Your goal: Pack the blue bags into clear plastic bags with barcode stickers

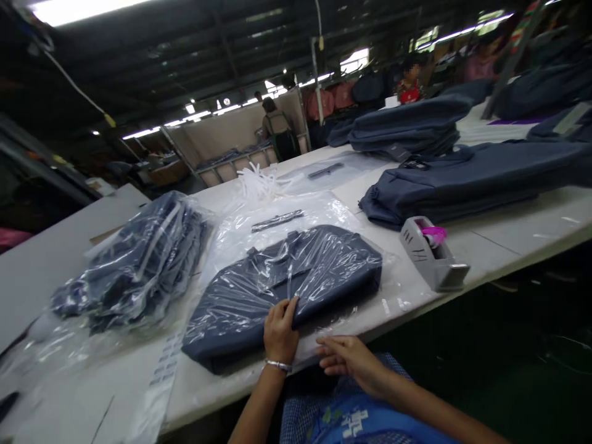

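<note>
A dark blue bag (324, 265) in clear plastic lies on the white table (499, 253) in front of me. My left hand (280, 333), with a bracelet at the wrist, rests at the bag's near edge, its fingers bent against the plastic; whether they pinch the film is too small to tell. To its right, at the table's front edge, my right hand (340, 356) is held low with its fingers apart and nothing visible in it. Clear plastic film spreads around the bag.
Plastic-wrapped bags (139, 259) are heaped at the left. A grey tape dispenser (432, 256) stands right of the bag. Stacked blue bags (462, 179) lie at the back right. White strips (261, 183) sit behind the wrapped bag. People are in the background.
</note>
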`<state>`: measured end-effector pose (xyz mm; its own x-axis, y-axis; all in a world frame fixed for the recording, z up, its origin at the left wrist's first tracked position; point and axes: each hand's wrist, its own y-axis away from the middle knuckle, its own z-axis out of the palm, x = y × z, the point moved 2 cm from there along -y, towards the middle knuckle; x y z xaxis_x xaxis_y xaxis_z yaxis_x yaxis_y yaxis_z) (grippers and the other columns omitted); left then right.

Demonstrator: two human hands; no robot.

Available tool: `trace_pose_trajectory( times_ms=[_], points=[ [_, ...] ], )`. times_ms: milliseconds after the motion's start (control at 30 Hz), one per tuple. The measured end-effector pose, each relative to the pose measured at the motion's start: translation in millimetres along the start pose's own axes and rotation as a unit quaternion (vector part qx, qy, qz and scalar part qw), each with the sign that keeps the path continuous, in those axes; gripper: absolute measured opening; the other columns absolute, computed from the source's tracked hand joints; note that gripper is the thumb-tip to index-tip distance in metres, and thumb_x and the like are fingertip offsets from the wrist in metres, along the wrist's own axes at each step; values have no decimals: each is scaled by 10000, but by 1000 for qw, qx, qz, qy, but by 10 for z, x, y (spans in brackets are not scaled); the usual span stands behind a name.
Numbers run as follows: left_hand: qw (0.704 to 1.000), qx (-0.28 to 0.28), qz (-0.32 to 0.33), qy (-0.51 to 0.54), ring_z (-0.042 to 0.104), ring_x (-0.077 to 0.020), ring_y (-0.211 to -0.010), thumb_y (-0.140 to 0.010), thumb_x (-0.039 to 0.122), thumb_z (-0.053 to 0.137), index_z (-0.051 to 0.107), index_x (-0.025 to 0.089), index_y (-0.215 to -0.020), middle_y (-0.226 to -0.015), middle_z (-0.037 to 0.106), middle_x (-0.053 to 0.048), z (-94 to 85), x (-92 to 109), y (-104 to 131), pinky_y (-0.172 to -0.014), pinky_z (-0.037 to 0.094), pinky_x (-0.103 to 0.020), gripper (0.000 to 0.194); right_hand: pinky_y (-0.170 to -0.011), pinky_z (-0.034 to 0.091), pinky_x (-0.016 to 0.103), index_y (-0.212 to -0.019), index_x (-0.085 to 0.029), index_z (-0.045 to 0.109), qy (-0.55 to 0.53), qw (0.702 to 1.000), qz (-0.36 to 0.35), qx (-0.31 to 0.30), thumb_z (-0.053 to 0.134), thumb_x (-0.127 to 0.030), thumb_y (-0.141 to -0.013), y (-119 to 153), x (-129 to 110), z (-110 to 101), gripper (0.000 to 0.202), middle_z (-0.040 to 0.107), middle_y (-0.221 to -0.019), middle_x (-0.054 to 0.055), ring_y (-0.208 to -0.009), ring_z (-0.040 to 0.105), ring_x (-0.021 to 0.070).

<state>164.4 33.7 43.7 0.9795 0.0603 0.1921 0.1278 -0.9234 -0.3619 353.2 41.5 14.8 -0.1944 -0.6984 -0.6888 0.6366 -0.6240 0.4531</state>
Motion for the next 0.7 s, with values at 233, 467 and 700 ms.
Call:
trace_pose_trajectory(
  times_ms=[233,467,700],
  points=[
    [986,-51,92,131,447,-214,-1321,-860,121,493,346,216,-1457,-1420,503,-88,-430,16,247,-1103,413,-421,622,-1005,457,365,-961,-122,685,-105,984,57,-134,638,-571,-833,-308,-28,579,470,706,-983,109,-1058,639,233],
    [951,236,-197,43,465,-189,-1315,-926,133,395,557,227,-1270,-1364,559,-65,-1046,-965,820,-1141,359,-408,392,-1034,482,369,-1140,-189,613,-119,987,102,-42,709,-514,-793,-472,116,701,486,628,-1217,122,-1203,572,264],
    [916,109,-372,104,595,-179,-1181,-840,176,446,528,187,-1337,-1337,602,-66,-935,-2303,809,-985,485,-289,504,-1070,459,356,-1142,-172,574,-173,971,142,-87,782,-493,-726,-558,240,917,564,590,-1269,135,-1233,553,270]
  ],
)
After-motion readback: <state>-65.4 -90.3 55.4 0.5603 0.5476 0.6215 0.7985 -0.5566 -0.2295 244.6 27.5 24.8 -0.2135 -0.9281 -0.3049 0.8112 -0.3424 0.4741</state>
